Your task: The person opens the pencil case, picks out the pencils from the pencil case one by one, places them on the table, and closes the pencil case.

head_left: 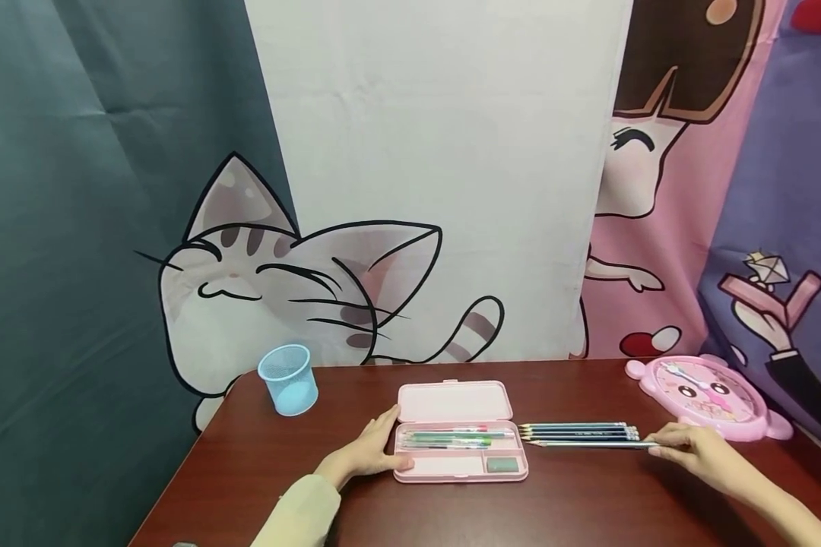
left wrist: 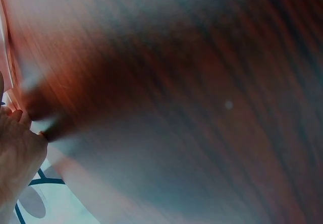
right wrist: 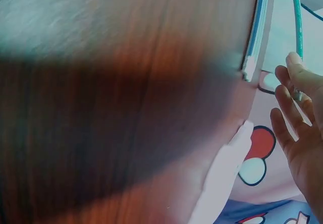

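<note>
My right hand pinches the end of a green pencil between thumb and finger, as the right wrist view also shows. The pencil's tip points left, toward a pink pencil case whose lid lies back. Several pencils lie side by side just behind the held one. With fingers and thumb spread, my left hand rests against the case's left side, the thumb at its front left part. Inside the case are several pens and a grey-green eraser. In the left wrist view only part of this hand shows.
A light blue mesh cup stands at the table's back left. The pink animal-shaped clock lies at the back right, just behind my right hand. Cartoon-printed curtains hang along the table's back edge.
</note>
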Available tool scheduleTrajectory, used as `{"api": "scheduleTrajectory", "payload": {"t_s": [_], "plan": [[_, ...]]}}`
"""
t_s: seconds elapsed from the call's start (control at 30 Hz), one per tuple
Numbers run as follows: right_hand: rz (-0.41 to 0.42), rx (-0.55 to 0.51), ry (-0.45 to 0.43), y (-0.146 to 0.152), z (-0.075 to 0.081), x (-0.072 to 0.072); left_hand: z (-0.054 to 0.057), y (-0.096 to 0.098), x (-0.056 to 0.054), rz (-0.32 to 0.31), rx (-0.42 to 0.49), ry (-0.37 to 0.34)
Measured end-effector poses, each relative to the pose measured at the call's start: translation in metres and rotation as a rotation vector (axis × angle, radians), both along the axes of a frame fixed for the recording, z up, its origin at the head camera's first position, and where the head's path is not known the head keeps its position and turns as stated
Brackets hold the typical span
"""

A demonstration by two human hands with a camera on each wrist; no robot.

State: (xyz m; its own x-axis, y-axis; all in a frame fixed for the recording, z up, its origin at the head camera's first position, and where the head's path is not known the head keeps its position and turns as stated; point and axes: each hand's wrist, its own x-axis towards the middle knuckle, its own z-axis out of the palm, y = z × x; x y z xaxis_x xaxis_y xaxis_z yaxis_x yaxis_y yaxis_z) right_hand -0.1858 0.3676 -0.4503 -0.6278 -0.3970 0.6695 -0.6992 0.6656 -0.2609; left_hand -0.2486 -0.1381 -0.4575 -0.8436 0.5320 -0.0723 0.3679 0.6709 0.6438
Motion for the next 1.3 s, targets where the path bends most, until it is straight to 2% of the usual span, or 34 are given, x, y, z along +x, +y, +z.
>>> {"api": "scheduleTrajectory", "payload": {"t_s": [0.2, 0.37, 0.5, 0.6, 0.77, 0.97, 1.17, 1.3], "plan": [[0.079, 0.026, -0.025, 0.004, -0.009, 0.0, 0.0, 0.0, 0.001, 0.007, 0.002, -0.019], [0.07, 0.049, -0.039, 0.001, -0.012, -0.005, 0.001, -0.001, 0.0, 0.02, -0.012, -0.017], [0.001, 0.08, -0.045, -0.001, -0.015, -0.008, 0.001, -0.001, -0.001, 0.016, -0.018, -0.016], [-0.056, 0.11, -0.019, -0.003, -0.016, -0.009, 0.0, -0.001, -0.001, 0.006, -0.016, -0.005], [-0.105, 0.155, 0.015, -0.005, -0.019, -0.014, -0.001, 0.0, -0.003, 0.005, -0.013, 0.002], [-0.163, 0.175, 0.017, -0.009, -0.02, -0.014, -0.002, 0.001, -0.002, 0.003, -0.025, -0.008], [-0.183, 0.122, -0.018, -0.026, -0.017, -0.015, -0.001, 0.001, 0.0, 0.013, -0.04, -0.04], [-0.125, 0.04, -0.069, -0.055, -0.008, -0.022, 0.003, 0.0, -0.001, 0.022, -0.04, -0.027]]}}
